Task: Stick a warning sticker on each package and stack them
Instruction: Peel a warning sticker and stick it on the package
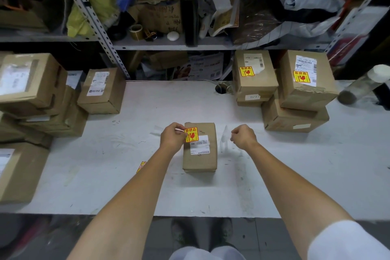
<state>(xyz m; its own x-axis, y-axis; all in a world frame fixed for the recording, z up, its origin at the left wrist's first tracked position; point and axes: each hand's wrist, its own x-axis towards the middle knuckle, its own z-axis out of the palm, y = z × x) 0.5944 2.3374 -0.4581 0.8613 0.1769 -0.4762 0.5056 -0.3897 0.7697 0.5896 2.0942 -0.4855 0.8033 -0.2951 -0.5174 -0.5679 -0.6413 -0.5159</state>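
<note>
A small brown package (200,158) with a white shipping label lies in the middle of the white table (211,192). My left hand (171,137) pinches a yellow and red warning sticker (191,134) by its left edge, over the package's far left corner. My right hand (242,135) hovers to the right of the package with its fingers curled. A blurred translucent strip (224,139) sits just left of those fingers; I cannot tell if it touches them. More yellow stickers (141,165) peek out from under my left forearm.
Stickered boxes are stacked at the back right (255,82) (306,91). Boxes without stickers are piled on the left (101,91) (29,82). A clear bottle (363,86) lies at the far right. Cluttered metal shelves (147,44) rise behind the table.
</note>
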